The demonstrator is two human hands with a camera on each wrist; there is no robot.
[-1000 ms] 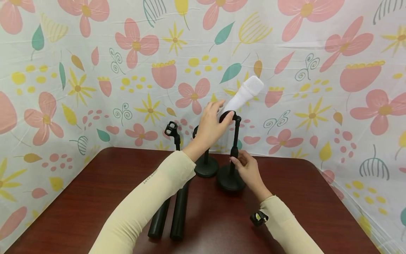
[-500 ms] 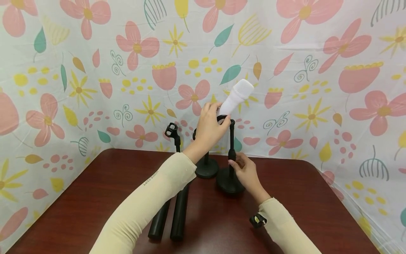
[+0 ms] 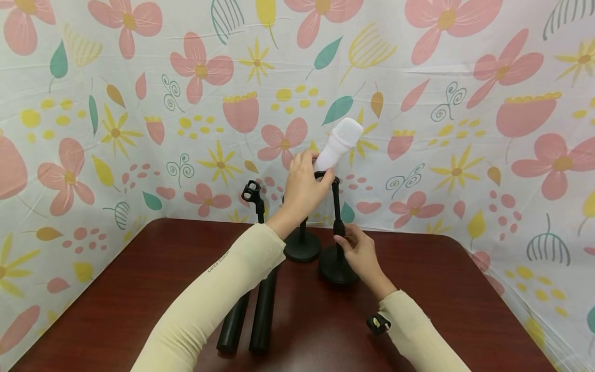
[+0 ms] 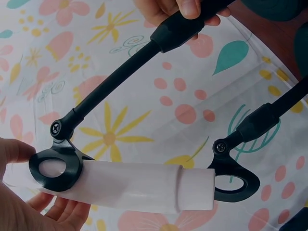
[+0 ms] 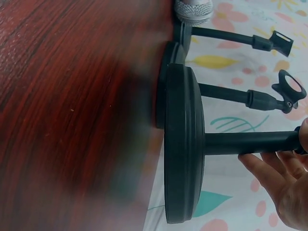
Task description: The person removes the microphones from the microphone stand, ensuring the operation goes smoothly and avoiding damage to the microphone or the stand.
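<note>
A white microphone sits tilted in the ring clip of a black desk stand. My left hand grips the microphone's lower body right at the clip; in the left wrist view its fingers curl under the white body. My right hand grips the stand's pole just above the round base, which rests on the dark red table.
Two more black stands with empty clips stand behind and to the left. Two black microphones lie on the table under my left forearm. A floral cloth backs and flanks the table.
The stand's top and the white microphone have swung left, so the pole is now nearly upright. Both hands kept their grips and moved with it.
</note>
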